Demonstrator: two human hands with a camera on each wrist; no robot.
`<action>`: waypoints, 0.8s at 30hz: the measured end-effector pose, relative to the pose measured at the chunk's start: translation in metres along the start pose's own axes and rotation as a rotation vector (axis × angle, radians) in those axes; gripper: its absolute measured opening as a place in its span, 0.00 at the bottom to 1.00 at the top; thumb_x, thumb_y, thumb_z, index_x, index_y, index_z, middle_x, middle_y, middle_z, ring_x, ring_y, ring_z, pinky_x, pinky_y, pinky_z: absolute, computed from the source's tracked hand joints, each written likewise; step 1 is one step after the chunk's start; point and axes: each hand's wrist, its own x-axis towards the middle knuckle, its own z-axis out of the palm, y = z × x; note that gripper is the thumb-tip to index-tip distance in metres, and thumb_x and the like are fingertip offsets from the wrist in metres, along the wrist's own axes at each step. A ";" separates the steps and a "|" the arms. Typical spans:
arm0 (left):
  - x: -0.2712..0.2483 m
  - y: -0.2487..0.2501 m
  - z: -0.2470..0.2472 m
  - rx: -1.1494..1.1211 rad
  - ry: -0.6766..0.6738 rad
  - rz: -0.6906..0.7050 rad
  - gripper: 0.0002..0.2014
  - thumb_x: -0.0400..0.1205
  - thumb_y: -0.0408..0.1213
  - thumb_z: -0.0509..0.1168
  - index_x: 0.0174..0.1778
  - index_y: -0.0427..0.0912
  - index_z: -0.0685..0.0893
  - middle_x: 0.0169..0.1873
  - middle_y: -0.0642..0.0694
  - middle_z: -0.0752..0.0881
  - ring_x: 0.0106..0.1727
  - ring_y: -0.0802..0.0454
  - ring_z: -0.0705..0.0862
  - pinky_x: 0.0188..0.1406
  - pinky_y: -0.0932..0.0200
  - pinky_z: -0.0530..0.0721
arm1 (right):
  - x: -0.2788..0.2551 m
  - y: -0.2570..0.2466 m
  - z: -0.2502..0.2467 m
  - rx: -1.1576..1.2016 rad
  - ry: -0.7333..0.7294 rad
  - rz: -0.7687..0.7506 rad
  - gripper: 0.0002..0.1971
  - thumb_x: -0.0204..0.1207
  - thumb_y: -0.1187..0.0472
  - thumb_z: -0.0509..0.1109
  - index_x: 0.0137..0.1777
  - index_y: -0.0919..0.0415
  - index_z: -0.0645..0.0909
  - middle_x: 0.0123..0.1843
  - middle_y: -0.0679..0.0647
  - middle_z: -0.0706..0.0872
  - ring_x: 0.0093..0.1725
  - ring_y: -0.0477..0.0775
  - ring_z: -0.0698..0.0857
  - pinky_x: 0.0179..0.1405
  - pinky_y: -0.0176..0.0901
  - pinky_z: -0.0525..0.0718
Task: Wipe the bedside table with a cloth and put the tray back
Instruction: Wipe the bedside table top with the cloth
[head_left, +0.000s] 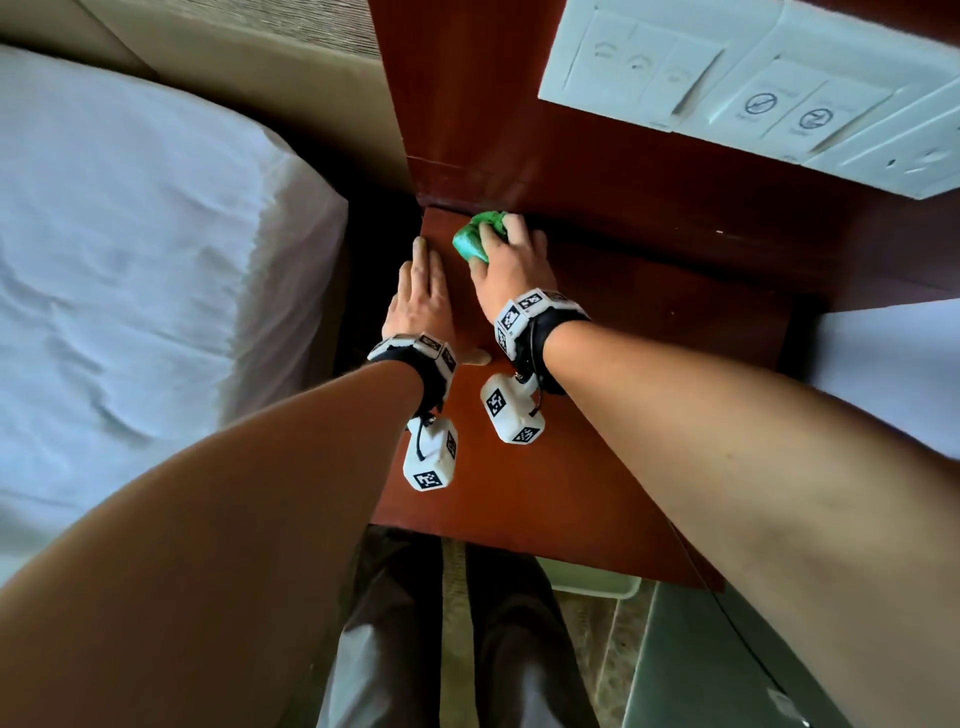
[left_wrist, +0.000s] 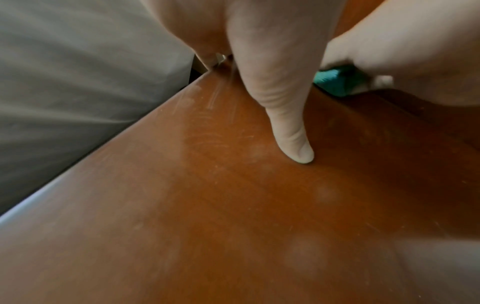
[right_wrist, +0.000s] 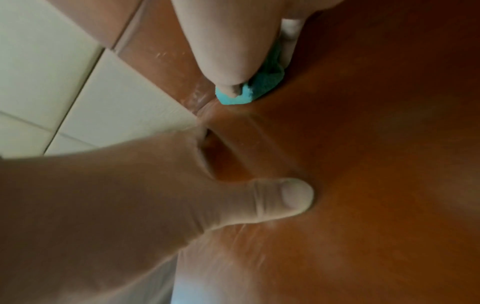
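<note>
The bedside table (head_left: 597, 415) has a reddish-brown wooden top. A bunched green cloth (head_left: 470, 241) lies at its far left corner, against the back panel. My right hand (head_left: 511, 260) lies over the cloth, and its thumb and fingers grip it; in the right wrist view the thumb tip presses into the cloth (right_wrist: 259, 88). My left hand (head_left: 423, 296) lies flat along the table's left edge, fingers straight, holding nothing. Its thumb (left_wrist: 285, 123) rests on the wood, just short of the cloth (left_wrist: 335, 82). A pale tray rim (head_left: 592, 582) shows low down, below the table's front edge.
A bed with a white sheet (head_left: 130, 260) stands close on the left, across a narrow dark gap. A white switch panel (head_left: 753, 88) is fixed to the wooden back panel (head_left: 519, 130). More white bedding (head_left: 893, 374) lies to the right. My legs stand before the table.
</note>
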 end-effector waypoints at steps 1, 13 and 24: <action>0.001 -0.001 0.001 0.005 0.003 0.001 0.78 0.52 0.66 0.81 0.84 0.40 0.36 0.83 0.46 0.32 0.85 0.44 0.42 0.84 0.50 0.51 | 0.003 -0.004 -0.001 -0.010 -0.021 -0.032 0.22 0.80 0.52 0.64 0.73 0.53 0.77 0.73 0.52 0.73 0.64 0.63 0.73 0.63 0.52 0.76; 0.009 -0.009 -0.034 -0.140 0.182 -0.029 0.49 0.70 0.59 0.74 0.83 0.47 0.57 0.82 0.44 0.58 0.82 0.42 0.58 0.76 0.44 0.66 | -0.007 0.031 -0.032 0.368 0.061 0.139 0.21 0.84 0.50 0.55 0.57 0.62 0.86 0.62 0.57 0.84 0.62 0.64 0.80 0.63 0.50 0.75; 0.019 0.019 -0.036 0.311 0.130 0.411 0.25 0.87 0.44 0.55 0.82 0.54 0.63 0.85 0.45 0.50 0.85 0.40 0.46 0.83 0.45 0.51 | -0.048 0.063 -0.026 0.006 -0.114 0.100 0.30 0.77 0.48 0.69 0.79 0.44 0.66 0.83 0.47 0.59 0.81 0.61 0.59 0.73 0.63 0.66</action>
